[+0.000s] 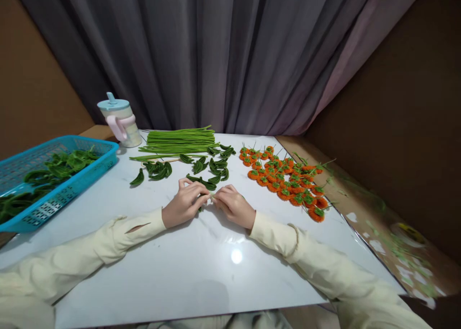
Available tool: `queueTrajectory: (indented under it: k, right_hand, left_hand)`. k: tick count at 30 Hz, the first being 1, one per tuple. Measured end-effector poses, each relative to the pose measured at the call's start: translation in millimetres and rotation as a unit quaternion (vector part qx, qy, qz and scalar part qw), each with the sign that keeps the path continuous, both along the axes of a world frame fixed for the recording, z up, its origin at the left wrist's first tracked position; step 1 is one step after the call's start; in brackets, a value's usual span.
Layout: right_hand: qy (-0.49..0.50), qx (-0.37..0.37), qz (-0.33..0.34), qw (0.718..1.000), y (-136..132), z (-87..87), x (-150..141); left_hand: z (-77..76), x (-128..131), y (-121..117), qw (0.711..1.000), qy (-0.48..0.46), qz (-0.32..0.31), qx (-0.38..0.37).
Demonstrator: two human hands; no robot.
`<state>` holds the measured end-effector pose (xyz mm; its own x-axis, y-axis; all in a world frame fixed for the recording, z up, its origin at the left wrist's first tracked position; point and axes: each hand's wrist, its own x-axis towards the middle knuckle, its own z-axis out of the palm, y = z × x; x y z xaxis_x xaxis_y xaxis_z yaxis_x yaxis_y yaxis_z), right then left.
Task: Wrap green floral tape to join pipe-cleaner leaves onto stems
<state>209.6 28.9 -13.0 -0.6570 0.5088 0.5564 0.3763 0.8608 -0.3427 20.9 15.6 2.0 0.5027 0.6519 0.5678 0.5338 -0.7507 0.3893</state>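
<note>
My left hand [185, 201] and my right hand [234, 205] meet fingertip to fingertip above the white table [173, 271]. Left thumb and fingers pinch what looks like a small fuzzy green leaf [200, 208], of which only a bit shows below them. A tiny pale piece is between the two hands' fingertips; its kind is too small to tell. Closed in a pinch, the right fingers mostly hide what they hold. Just beyond the hands lie several dark green fuzzy leaves [219, 168] in loose clusters, and behind these a bundle of bright green fuzzy stems [180, 139].
Orange fuzzy flowers [284, 180] with green tops spread over the table's right side. At left stands a blue plastic basket [114, 150] with green leaves inside. A lidded cup [124, 122] with a pink handle is at the back left. Scraps and a tape roll [408, 234] lie at right.
</note>
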Motion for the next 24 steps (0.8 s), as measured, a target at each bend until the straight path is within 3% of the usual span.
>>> queueTrajectory:
  k: [5,13,20,24]
  right_hand:
    - [-0.028,0.107,-0.057,0.992,-0.8,-0.4,-0.9]
    - [-0.063,0.181,-0.053,0.980,-0.5,0.7,0.3]
    - [-0.128,0.337,-0.033,0.932,-4.0,4.5,-1.2]
    - [-0.124,0.388,-0.039,0.912,-9.6,5.6,-5.7]
  left_hand:
    - [7.4,0.7,-0.4,1.000,0.017,0.001,-0.020]
    - [12.8,2.0,-5.0,0.998,0.065,0.008,0.005]
    - [29.9,4.8,-10.4,0.990,0.136,0.013,-0.035]
    - [33.6,7.8,-15.2,0.985,0.133,0.029,-0.102]
